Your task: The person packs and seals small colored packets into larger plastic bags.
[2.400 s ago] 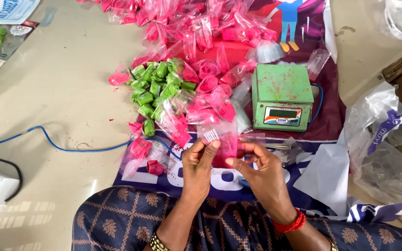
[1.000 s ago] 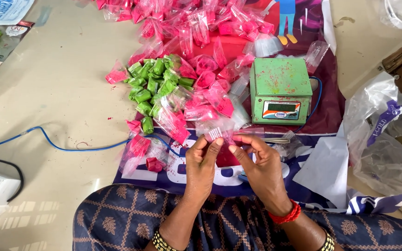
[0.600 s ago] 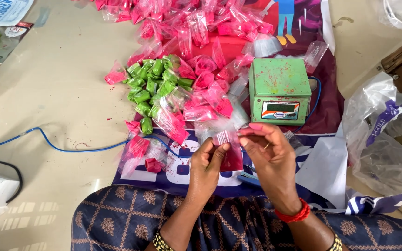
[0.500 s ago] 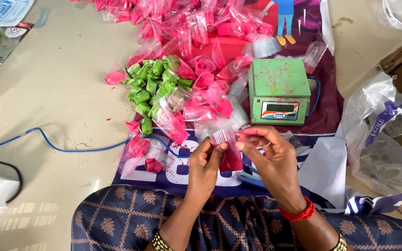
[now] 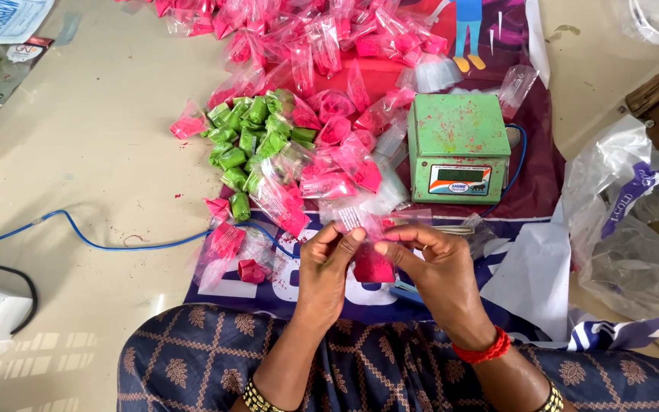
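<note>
A pale floor (image 5: 93, 175) carries a printed banner sheet (image 5: 528, 282) strewn with pink powder packets (image 5: 322, 46) and green packets (image 5: 249, 141) beside a green weighing scale (image 5: 459, 145). Left hand (image 5: 326, 267) and right hand (image 5: 432, 263) pinch one small pink powder pouch (image 5: 368, 255) by its open neck, just above the lap; a loose pinch could spill powder. Compared with 2.4 s ago, the fingers sit closer together at the neck

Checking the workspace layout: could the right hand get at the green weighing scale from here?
Probably yes: the scale sits just beyond the right hand with nothing between, though both hands hold a pink packet.
</note>
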